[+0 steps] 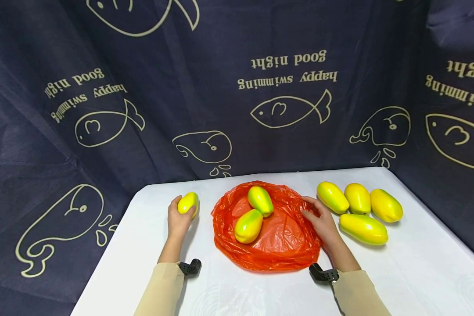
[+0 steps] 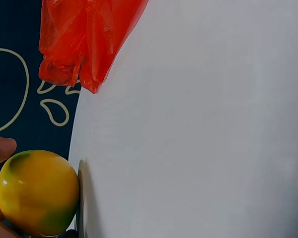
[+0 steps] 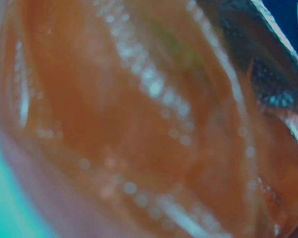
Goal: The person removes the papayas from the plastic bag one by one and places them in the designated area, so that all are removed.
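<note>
Fingers and thumb of the left hand grasp a yellow-green fruit from its sides, well to the left of the red bag and above the far left part of the white table; whether it touches the surface, I cannot tell. Such smooth, glossy skin would probably slip under fingertips alone, so a grasp round the widest part should serve best, with the lower end free for a gentle release. On the bag's right rim lies the right hand, thumb and fingers at the film; I cannot tell whether they pinch it. A light outward pull there would likely stop the thin mouth from folding inward. Two fruits rest inside the bag, touching, toward its left side, so the bare right half offers the softer landing. Beyond the right hand, four fruits lie grouped on the table, before the dark cloth.

Only the left wrist view shows the held fruit's rounded end close up, green patches on yellow. The head view alone shows what the bag contains; the right wrist view gives mostly blurred orange film, too close to settle the right-hand grip
</note>
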Demonstrator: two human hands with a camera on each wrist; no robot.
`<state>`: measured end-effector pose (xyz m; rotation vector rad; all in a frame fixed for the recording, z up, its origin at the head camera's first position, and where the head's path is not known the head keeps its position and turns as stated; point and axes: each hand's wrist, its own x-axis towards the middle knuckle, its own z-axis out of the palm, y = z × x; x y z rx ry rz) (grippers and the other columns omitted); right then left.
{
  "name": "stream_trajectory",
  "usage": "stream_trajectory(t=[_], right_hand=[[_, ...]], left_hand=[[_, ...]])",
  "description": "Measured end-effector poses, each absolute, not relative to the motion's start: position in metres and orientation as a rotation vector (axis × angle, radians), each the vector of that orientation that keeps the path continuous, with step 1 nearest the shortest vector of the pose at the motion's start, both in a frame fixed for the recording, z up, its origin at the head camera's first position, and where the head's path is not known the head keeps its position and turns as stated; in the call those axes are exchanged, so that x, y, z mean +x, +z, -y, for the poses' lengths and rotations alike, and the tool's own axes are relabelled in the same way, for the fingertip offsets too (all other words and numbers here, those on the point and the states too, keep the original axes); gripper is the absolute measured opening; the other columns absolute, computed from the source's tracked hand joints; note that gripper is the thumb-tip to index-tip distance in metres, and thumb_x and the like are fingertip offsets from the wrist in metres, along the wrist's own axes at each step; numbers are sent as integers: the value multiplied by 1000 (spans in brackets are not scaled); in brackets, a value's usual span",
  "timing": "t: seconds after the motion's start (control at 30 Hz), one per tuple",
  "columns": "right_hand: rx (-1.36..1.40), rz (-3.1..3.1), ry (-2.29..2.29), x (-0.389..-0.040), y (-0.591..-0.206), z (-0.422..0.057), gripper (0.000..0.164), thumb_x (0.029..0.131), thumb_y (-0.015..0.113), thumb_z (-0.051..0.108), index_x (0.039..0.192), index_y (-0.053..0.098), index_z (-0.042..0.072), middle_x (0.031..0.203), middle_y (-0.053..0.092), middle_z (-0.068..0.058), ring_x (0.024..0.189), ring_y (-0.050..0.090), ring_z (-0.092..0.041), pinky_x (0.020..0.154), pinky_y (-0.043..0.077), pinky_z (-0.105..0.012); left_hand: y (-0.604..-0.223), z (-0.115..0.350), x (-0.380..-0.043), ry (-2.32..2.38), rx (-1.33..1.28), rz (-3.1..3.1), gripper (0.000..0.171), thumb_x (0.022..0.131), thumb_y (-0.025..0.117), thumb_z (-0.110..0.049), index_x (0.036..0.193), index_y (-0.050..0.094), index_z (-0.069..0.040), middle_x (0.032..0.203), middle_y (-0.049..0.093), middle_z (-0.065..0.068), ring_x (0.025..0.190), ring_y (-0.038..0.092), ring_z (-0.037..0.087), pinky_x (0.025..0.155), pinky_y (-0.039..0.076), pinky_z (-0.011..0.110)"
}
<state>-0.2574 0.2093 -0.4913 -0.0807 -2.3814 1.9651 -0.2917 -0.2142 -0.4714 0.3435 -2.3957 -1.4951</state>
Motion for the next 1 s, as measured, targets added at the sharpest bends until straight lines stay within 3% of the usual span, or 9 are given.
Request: stream_trajectory(t=[0.13,0.37,0.57,0.87,1.0], right_hand=[[-80,2391,1951,-257,-491,-209,49,102,54,16,150,43,17,154,42,-8,139,39,-22,112,39,-29],[-88,2394,1966,-256,-489,-208,50,102,53,16,151,42,19,156,41,-7,140,38,-23,114,38,-32],[-91,2400,1972,-256,-489,-208,52,102,53,17,152,40,19,157,39,-8,141,37,-23,107,40,-20],[-85,2375,1989,-255,-487,-208,52,102,54,13,152,41,18,158,39,-9,142,36,-24,118,34,-40],[-81,2377,1979,-255,-487,-209,51,101,54,12,151,42,18,156,40,-9,141,37,-24,113,37,-30]], left_hand=[[-472,215,-292,-1501,350,2393,68,88,67,-17,149,37,-5,149,37,24,138,39,42,116,32,57],[-472,216,-290,-1527,361,2370,68,88,67,-16,149,38,-7,150,36,24,138,39,42,116,32,55],[-470,217,-291,-1481,368,2365,69,87,68,-17,148,38,-6,151,36,25,142,35,43,118,29,55],[-461,212,-287,-1298,338,2372,68,85,71,-22,145,43,-5,158,28,23,149,18,42,121,16,60],[-455,206,-285,-1207,282,2313,67,83,73,-21,143,46,-6,158,29,22,150,14,42,119,11,63]])
